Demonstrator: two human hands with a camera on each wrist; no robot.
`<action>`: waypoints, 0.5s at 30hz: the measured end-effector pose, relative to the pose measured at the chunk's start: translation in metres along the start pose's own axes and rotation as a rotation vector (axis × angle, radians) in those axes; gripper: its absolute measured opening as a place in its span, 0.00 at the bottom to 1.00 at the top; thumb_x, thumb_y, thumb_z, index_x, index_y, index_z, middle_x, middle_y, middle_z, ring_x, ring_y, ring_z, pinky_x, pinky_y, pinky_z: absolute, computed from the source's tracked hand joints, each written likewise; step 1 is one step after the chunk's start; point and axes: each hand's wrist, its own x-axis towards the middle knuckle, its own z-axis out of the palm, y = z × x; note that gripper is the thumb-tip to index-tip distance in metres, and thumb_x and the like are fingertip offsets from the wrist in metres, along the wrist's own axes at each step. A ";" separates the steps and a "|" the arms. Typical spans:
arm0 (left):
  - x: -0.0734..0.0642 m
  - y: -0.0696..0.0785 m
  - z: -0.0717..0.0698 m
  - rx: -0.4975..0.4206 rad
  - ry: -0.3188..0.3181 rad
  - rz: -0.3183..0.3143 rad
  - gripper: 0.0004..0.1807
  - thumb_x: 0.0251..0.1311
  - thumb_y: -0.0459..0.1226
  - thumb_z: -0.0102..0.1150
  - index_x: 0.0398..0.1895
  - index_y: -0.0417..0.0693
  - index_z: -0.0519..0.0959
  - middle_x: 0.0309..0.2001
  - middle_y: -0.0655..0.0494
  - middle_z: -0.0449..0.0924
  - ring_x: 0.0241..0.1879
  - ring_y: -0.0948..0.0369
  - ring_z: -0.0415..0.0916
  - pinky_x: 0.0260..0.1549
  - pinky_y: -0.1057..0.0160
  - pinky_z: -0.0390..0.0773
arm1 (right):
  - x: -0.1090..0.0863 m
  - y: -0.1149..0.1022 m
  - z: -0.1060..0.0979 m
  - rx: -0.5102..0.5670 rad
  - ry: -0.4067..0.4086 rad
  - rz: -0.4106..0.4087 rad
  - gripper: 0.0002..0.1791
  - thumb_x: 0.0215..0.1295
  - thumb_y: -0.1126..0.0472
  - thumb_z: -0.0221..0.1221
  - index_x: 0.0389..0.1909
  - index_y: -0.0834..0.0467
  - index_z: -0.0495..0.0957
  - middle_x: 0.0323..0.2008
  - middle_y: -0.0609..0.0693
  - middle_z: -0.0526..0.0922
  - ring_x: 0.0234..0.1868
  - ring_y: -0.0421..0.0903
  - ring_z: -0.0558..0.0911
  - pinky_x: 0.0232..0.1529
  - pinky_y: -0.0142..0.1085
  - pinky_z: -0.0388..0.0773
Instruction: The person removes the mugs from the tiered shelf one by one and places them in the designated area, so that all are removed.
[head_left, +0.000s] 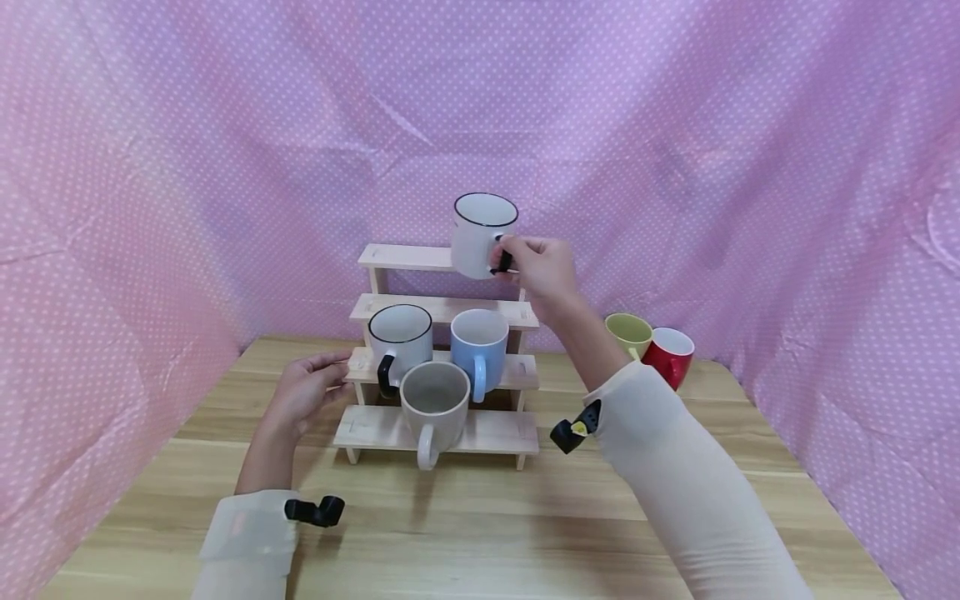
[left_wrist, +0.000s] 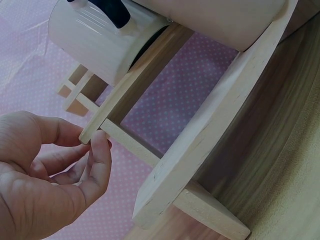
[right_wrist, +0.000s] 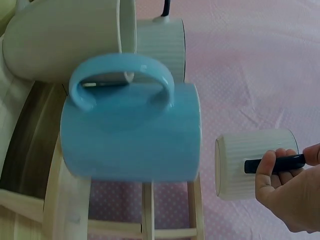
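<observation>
My right hand (head_left: 546, 265) grips the black handle of a white mug (head_left: 467, 246) with a dark rim, holding it upright in front of the top step of a wooden stepped rack (head_left: 375, 429). Ribbed sides show on that mug in the right wrist view. At the rack's left, my left hand (head_left: 300, 390) pinches the end of a step board (left_wrist: 92, 131) between thumb and fingers. On that same step stand another white mug (head_left: 415, 354) with a black handle and a light blue mug (head_left: 489, 354). A beige mug (head_left: 444, 429) stands on the lowest step, handle toward me.
Right of the rack, partly behind my right forearm, a yellow-green mug (head_left: 633, 335) and a red mug (head_left: 663, 358) stand close together on the wooden table (head_left: 465, 533). A pink dotted cloth (head_left: 300, 167) hangs behind and on both sides.
</observation>
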 end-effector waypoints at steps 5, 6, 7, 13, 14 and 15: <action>0.000 0.001 0.000 0.004 0.003 0.001 0.25 0.77 0.32 0.50 0.72 0.28 0.65 0.50 0.54 0.74 0.43 0.65 0.76 0.50 0.66 0.85 | 0.002 -0.001 -0.020 0.030 0.047 -0.008 0.15 0.73 0.65 0.57 0.28 0.68 0.84 0.30 0.55 0.83 0.38 0.49 0.83 0.41 0.35 0.87; 0.000 0.000 0.000 0.005 0.003 0.002 0.25 0.77 0.32 0.50 0.72 0.28 0.65 0.50 0.54 0.74 0.43 0.65 0.76 0.50 0.67 0.85 | 0.002 -0.001 -0.024 0.028 0.055 -0.012 0.14 0.73 0.65 0.57 0.28 0.68 0.84 0.30 0.55 0.83 0.38 0.49 0.83 0.40 0.35 0.87; 0.001 0.000 0.000 0.004 0.004 0.004 0.25 0.77 0.32 0.50 0.72 0.28 0.65 0.49 0.54 0.74 0.42 0.65 0.76 0.50 0.67 0.85 | 0.002 -0.001 -0.028 0.033 0.064 -0.012 0.14 0.73 0.65 0.57 0.29 0.68 0.85 0.30 0.55 0.83 0.38 0.49 0.84 0.39 0.35 0.87; 0.000 0.000 0.000 -0.003 -0.001 0.009 0.25 0.77 0.31 0.50 0.71 0.27 0.65 0.48 0.55 0.74 0.42 0.66 0.77 0.49 0.67 0.85 | 0.003 -0.004 -0.051 0.059 0.120 -0.014 0.13 0.74 0.65 0.58 0.31 0.69 0.84 0.29 0.54 0.83 0.36 0.48 0.84 0.37 0.33 0.87; 0.000 0.000 0.000 -0.004 -0.002 0.009 0.25 0.77 0.31 0.50 0.71 0.27 0.65 0.48 0.55 0.75 0.42 0.66 0.77 0.49 0.67 0.85 | 0.003 -0.005 -0.055 0.057 0.130 -0.017 0.13 0.74 0.65 0.58 0.32 0.69 0.84 0.29 0.54 0.84 0.36 0.48 0.84 0.37 0.33 0.87; 0.000 0.000 0.000 -0.003 -0.003 0.010 0.25 0.77 0.31 0.50 0.71 0.27 0.64 0.48 0.55 0.75 0.42 0.66 0.77 0.49 0.67 0.85 | 0.003 -0.006 -0.059 0.054 0.140 -0.017 0.13 0.74 0.65 0.58 0.32 0.69 0.85 0.29 0.54 0.84 0.36 0.48 0.84 0.37 0.33 0.87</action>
